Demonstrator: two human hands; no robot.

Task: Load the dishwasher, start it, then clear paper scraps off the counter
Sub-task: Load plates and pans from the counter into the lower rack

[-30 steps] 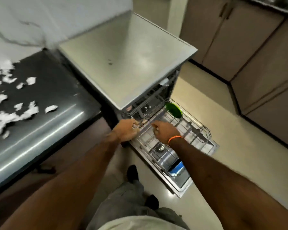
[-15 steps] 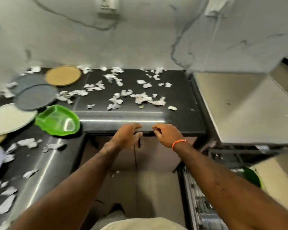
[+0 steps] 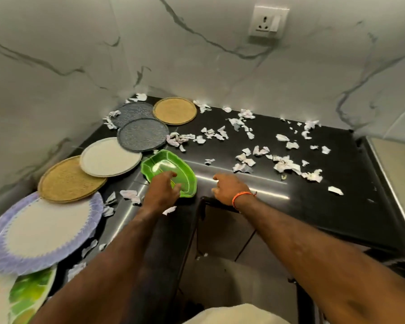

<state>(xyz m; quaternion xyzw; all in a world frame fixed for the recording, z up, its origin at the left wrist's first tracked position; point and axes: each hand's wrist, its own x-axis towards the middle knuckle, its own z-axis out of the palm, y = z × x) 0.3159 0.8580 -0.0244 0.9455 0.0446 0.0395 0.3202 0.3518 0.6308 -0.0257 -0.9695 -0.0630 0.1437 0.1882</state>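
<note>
Head view: left hand (image 3: 162, 192), fingers loosely curled and holding nothing, reaches over the green dish (image 3: 169, 172) near the counter (image 3: 313, 206) front edge. Right hand (image 3: 228, 188), relaxed and empty, hovers beside it. Dish probably light, rigid, glossy and slippery; best gripped by the rim.

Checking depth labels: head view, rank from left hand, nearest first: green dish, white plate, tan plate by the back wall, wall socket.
1. Green dish, directly under the left hand.
2. White plate, up-left of it.
3. Tan plate, at the back wall.
4. Wall socket, high on the wall, right.
</note>
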